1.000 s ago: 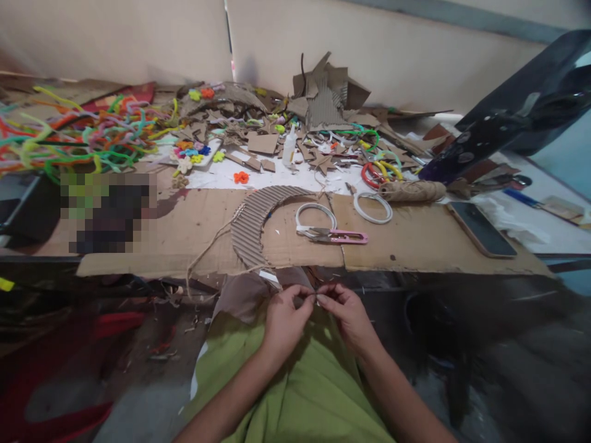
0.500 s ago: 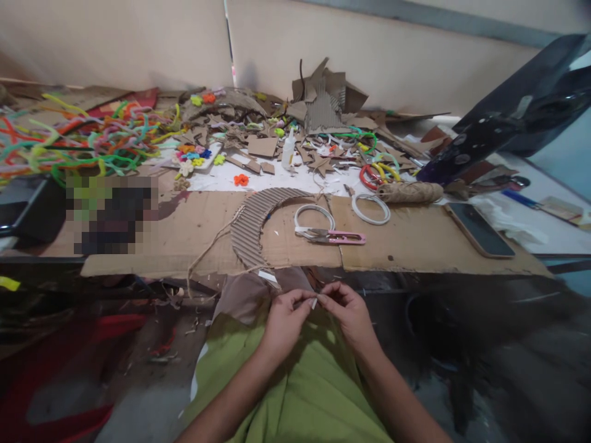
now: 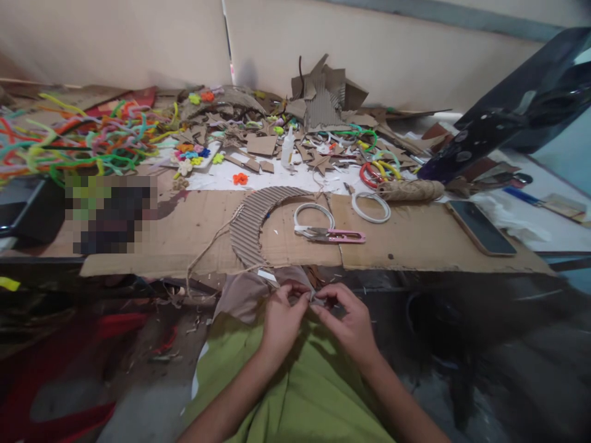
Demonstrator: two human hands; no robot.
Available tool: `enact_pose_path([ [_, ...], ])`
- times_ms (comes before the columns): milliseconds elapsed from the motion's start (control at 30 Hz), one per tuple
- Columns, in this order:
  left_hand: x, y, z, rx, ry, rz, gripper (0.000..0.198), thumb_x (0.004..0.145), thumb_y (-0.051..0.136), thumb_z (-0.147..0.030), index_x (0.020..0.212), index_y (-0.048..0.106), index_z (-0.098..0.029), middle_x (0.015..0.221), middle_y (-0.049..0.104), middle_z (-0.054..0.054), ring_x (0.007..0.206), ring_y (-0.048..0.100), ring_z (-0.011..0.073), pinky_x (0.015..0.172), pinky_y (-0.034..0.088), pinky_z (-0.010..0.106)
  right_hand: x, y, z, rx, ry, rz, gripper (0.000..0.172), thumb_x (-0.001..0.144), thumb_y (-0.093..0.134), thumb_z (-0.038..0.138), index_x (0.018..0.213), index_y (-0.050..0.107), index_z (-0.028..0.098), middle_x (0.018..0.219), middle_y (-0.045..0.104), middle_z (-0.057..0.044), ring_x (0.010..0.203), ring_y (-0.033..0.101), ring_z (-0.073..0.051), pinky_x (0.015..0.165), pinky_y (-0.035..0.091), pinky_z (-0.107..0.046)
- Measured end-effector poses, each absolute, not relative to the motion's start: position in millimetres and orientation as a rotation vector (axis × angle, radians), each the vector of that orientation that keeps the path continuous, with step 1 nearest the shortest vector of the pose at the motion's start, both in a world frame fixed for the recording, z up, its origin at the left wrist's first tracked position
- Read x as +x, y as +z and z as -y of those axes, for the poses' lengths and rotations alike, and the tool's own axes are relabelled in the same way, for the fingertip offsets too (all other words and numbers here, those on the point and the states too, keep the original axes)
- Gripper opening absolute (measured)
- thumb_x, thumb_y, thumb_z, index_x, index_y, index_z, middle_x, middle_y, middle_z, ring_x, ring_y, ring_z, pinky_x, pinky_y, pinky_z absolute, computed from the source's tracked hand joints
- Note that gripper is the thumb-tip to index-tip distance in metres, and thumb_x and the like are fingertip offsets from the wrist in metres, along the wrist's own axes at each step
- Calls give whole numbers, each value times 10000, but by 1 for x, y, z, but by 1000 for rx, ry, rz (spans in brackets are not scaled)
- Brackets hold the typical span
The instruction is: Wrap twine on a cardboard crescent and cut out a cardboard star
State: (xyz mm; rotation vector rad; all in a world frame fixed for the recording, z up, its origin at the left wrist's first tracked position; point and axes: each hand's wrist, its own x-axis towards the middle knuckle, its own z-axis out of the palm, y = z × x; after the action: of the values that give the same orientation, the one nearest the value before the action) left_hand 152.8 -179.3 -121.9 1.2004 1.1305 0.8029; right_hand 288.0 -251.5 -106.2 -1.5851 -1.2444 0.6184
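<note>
Close together over my lap, my left hand (image 3: 285,317) and my right hand (image 3: 347,320) meet at the fingertips. Between them they pinch a small pale strip (image 3: 313,296), mostly covered by the fingers. Just beyond, a crescent of corrugated cardboard (image 3: 249,227) lies at the table's front edge, with a loose length of twine (image 3: 207,246) running from its left side. A white slip (image 3: 266,275) rests at the crescent's lower tip. Thread snips with a pink handle (image 3: 339,235) lie against a white ring (image 3: 314,208) on the cardboard mat (image 3: 295,252).
Behind are a glue bottle (image 3: 287,149), an orange flower (image 3: 240,179), cardboard scraps (image 3: 262,145) and tangled pipe cleaners (image 3: 92,138). To the right lie another white ring (image 3: 370,207), a twine roll (image 3: 410,191) and a phone (image 3: 481,227). A dark stand (image 3: 489,123) rises there.
My fingers have shifted around the small strip, and less of its white surface shows. My right thumb and forefinger are more spread. The things on the table stay put.
</note>
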Motion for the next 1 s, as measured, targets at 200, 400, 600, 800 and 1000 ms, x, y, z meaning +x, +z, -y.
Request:
enact_pose_path([
  [200,151,-115,180,1237,768,-1103,131,782,680,-258,855,772,-201,868,809,62,850,739,222,820,545,325,284,-101,253,-1622,364,1456,84,941,653,223,878,699,254,822,716,-47,763,655,-220,698,494,-344],
  [400,149,-117,178,1215,760,-1095,148,780,689,-284,848,782,-191,861,810,70,829,740,227,793,548,321,285,-102,251,-1634,345,1480,110,949,609,194,866,664,242,805,684,-33,738,636,-200,682,476,-317],
  [600,147,-121,176,1213,755,-1081,148,796,684,-295,840,780,-192,842,808,67,812,733,228,791,542,323,290,-104,249,-1668,350,1440,110,930,602,196,832,628,237,794,641,-21,720,595,-186,670,458,-301],
  [800,147,-121,174,1162,723,-1062,146,758,706,-309,808,778,-191,815,803,66,777,717,226,759,536,320,295,-106,246,-1704,312,1411,99,920,603,207,833,633,242,799,651,-19,708,607,-189,669,462,-305],
  [1000,147,-123,173,1019,666,-991,205,717,725,-361,803,753,-177,790,778,71,751,701,221,734,527,315,298,-107,244,-1723,291,1435,97,937,602,209,848,624,242,802,651,-23,713,607,-189,674,468,-308],
])
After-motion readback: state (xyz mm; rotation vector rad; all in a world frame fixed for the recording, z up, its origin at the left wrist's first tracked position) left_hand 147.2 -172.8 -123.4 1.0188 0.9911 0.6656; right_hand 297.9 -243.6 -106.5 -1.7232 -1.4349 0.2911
